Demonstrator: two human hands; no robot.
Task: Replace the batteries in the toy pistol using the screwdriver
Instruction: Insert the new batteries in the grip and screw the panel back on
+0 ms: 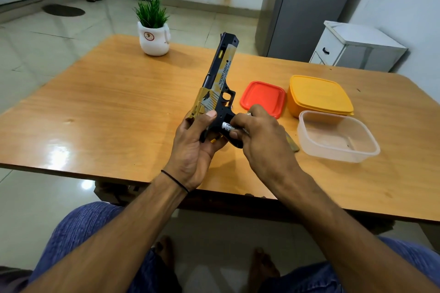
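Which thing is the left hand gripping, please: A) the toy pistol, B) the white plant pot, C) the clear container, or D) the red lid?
A: the left hand is curled round the grip of the toy pistol, while the right hand pinches a battery against it.

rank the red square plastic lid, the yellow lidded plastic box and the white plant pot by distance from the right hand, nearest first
1. Red square plastic lid, just beyond the right hand.
2. Yellow lidded plastic box, farther right.
3. White plant pot, far left.
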